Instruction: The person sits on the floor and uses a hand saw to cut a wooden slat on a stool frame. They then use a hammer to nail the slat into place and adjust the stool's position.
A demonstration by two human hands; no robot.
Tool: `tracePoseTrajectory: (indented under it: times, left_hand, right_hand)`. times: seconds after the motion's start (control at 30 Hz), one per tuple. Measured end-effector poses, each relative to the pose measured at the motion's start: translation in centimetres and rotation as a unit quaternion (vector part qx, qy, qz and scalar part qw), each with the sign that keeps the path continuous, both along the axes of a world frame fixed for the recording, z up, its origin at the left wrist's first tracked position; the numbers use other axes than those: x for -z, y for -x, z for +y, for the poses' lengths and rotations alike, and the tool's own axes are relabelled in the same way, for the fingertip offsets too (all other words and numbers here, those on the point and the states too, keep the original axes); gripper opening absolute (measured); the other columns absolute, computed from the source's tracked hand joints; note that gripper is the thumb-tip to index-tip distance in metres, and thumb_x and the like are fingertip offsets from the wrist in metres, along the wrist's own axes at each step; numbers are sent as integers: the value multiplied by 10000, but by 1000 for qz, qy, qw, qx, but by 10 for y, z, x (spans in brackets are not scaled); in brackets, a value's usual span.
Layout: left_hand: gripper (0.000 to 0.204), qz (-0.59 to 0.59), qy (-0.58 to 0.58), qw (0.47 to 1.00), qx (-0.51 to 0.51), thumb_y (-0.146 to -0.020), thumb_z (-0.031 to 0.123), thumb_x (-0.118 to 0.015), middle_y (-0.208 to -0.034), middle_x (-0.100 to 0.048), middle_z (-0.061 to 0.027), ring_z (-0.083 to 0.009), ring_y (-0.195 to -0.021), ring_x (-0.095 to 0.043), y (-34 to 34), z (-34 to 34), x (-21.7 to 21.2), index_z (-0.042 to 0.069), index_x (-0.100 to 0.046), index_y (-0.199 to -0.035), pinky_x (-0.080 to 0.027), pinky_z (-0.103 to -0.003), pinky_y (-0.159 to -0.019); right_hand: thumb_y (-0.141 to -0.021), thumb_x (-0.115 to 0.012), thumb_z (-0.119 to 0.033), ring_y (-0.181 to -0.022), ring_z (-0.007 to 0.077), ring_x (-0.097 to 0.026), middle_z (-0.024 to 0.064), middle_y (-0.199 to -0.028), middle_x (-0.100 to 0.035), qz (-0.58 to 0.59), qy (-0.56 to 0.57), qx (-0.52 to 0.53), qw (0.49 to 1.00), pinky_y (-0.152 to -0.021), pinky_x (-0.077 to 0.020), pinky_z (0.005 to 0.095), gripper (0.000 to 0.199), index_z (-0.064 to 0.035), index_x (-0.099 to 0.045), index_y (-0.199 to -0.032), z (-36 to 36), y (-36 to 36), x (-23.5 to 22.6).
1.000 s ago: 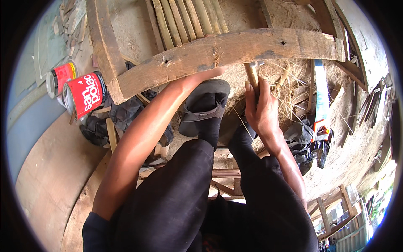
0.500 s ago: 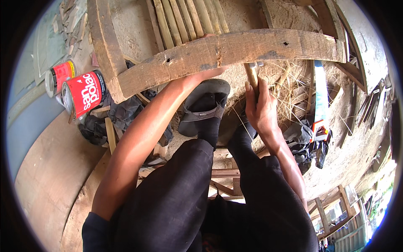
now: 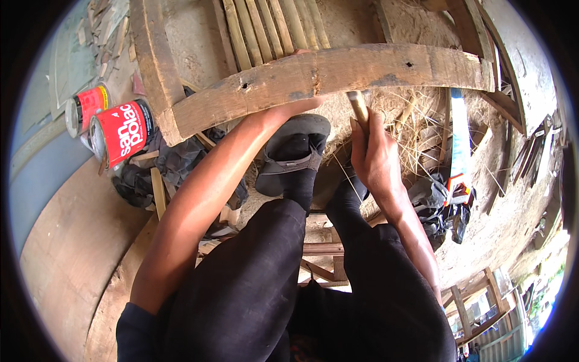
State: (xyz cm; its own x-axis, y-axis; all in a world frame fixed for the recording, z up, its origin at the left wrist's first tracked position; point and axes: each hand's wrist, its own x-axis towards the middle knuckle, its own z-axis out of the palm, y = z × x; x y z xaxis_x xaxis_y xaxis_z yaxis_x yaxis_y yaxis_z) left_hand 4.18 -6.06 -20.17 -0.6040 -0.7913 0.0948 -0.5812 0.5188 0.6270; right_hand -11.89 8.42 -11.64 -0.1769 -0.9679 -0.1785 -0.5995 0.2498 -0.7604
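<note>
A curved wooden rail (image 3: 271, 87) of a frame crosses in front of me, with bamboo slats (image 3: 259, 30) running away behind it. My left hand (image 3: 303, 107) reaches beneath the rail, mostly hidden by it; a bit of finger shows at the rail's far edge, beside the slats. Its grip cannot be made out. Closed round a wooden handle, my right hand (image 3: 379, 151) holds a hammer (image 3: 359, 110) upright below the rail. Metal shows at the handle's top, and the rest of the hammer's head is hidden behind the rail.
Red cans (image 3: 123, 133) stand at the left beside crumpled black plastic (image 3: 181, 160). A handsaw (image 3: 460, 145) with an orange-and-white handle lies at the right, near straw-like shavings (image 3: 416, 114). My sandalled foot (image 3: 295, 151) rests between my arms.
The hammer has shifted slightly left, and its head, partly seen before at the rail's lower edge, is now mostly hidden. My left hand stays under the rail.
</note>
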Motion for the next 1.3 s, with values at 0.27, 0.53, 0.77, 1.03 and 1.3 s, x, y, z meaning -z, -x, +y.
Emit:
tracePoseTrajectory:
  times: [0.27,0.53,0.77,1.03,1.3]
  left_hand:
    - [362,28,74,996,52,-786,233,-785,-996,-717,-121,-312,-904,-677,-8,0,12,70,-703,-1098,-533,-405,-796]
    - [316,5,177,982,58,-800,195,-733,-966,-715,-125,-312,-862,-674,-12,7,30,57,-703,-1083,-533,-416,-765]
    - [274,-4,144,988,53,-814,194,-711,-920,-715,-131,-319,-840,-671,-9,6,31,51,-708,-1049,-529,-419,-736]
    - [274,-8,166,982,85,-823,205,-704,-918,-716,-129,-323,-840,-670,-8,6,15,53,-709,-1051,-528,-424,-741]
    - [290,-53,272,954,112,-803,219,-719,-944,-719,-121,-326,-861,-670,-12,7,26,60,-718,-1045,-531,-433,-777]
  right_hand:
    - [-972,-584,-135,-697,472,-666,288,-756,-653,1,-1,-11,1000,-548,-516,522,285,8,-481,-1195,-5,-6,-11]
    - [-971,-580,-115,-672,479,-652,282,-723,-638,-28,8,16,999,-525,-502,516,261,10,-470,-1173,-1,-9,-8]
    - [-956,-596,-64,-712,478,-659,284,-763,-642,-11,2,-7,1000,-540,-504,501,293,25,-465,-1203,8,-3,9]
    - [-950,-594,-41,-720,467,-668,286,-793,-648,-6,39,-15,999,-553,-517,490,316,38,-464,-1227,6,-2,8]
    - [-968,-586,-102,-715,461,-679,294,-778,-657,-7,40,14,999,-567,-531,496,318,32,-478,-1235,8,-3,6]
